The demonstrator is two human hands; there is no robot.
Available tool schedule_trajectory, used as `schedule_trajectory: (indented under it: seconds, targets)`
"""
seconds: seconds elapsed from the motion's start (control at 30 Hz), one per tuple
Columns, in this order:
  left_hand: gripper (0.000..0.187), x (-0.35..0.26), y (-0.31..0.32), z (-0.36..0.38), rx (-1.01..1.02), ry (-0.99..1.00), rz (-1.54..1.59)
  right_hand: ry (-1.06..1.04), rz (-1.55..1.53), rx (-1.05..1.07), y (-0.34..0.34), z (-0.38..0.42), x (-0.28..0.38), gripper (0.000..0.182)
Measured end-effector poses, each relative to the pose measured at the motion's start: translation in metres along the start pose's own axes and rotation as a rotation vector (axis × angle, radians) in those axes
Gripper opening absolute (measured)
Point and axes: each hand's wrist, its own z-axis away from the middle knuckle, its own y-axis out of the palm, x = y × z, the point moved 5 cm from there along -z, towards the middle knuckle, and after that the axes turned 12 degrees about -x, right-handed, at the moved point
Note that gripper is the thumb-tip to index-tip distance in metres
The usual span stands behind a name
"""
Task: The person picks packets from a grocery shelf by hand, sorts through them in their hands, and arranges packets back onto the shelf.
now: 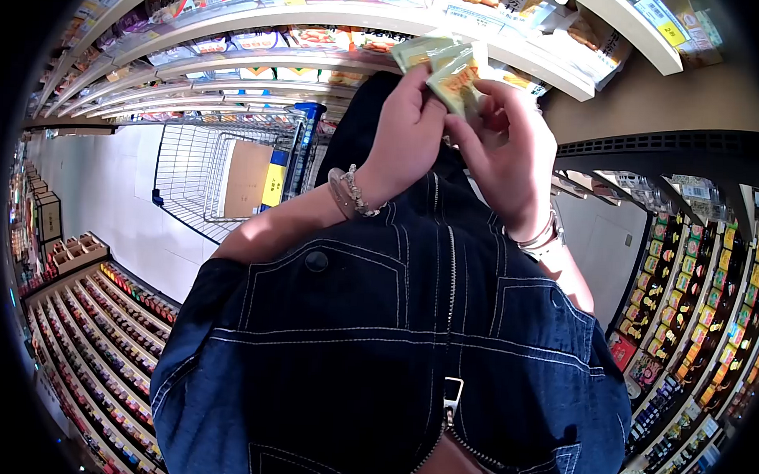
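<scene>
Two small, shiny pale-green packets with orange print are held up in front of the shelf. My left hand (404,137), with bracelets at the wrist, is closed around the lower edge of the rear packet (421,53). The front packet (458,79) overlaps it and tilts to the right. My right hand (512,145), wearing a wristwatch, has its thumb and curled fingers at the right side of the front packet, gripping its edge. The fingertips of the right hand are partly hidden behind the packet.
A shelf (320,19) with packaged foods and price tags curves along the top. To my left stands a wire shopping cart (199,176) with a blue handle and a brown box (246,180) inside. Racks of jars (100,353) and colourful packages (687,289) stand at lower left and right.
</scene>
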Motion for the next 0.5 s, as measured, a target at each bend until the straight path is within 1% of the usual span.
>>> schedule_trajectory:
  seconds: [0.03,0.07,0.1,0.13,0.2,0.23,0.27,0.37,0.4,0.43,0.5]
  targets:
    - [0.028,0.000,-0.002,-0.001,-0.008,-0.011,0.056,0.038,-0.082,0.044,0.003,0.000,-0.004,0.039]
    - [0.030,-0.005,-0.005,-0.002,0.017,0.010,-0.028,0.174,-0.291,0.021,0.007,0.002,-0.018,0.039]
    - [0.030,-0.005,-0.006,-0.002,0.035,0.026,0.000,0.310,-0.501,-0.004,0.010,0.004,-0.030,0.040]
    - [0.030,-0.003,-0.007,-0.003,0.053,0.041,0.027,0.369,-0.533,0.008,0.008,0.004,-0.031,0.042]
    - [0.030,-0.006,-0.008,-0.002,0.097,0.038,0.031,0.276,-0.220,0.048,-0.003,-0.002,-0.024,0.043]
    - [0.034,-0.007,-0.009,-0.002,0.085,0.091,0.006,0.227,-0.063,0.069,-0.008,-0.005,-0.022,0.043]
    - [0.038,-0.008,-0.010,-0.002,0.072,0.147,-0.018,0.299,-0.055,0.138,-0.007,-0.005,-0.023,0.045]
    - [0.049,-0.017,-0.012,0.001,0.068,0.309,-0.138,0.705,-0.760,0.332,0.012,0.010,-0.032,0.048]
    - [0.053,-0.021,-0.012,0.005,0.073,0.361,-0.185,0.746,-0.748,0.497,0.015,0.015,-0.033,0.049]
    - [0.055,-0.019,-0.012,0.009,0.107,0.285,-0.166,0.759,-0.815,0.526,0.017,0.021,-0.025,0.048]
    - [0.058,-0.015,-0.012,0.019,0.173,0.135,-0.126,0.893,-0.939,0.496,0.030,0.047,-0.028,0.047]
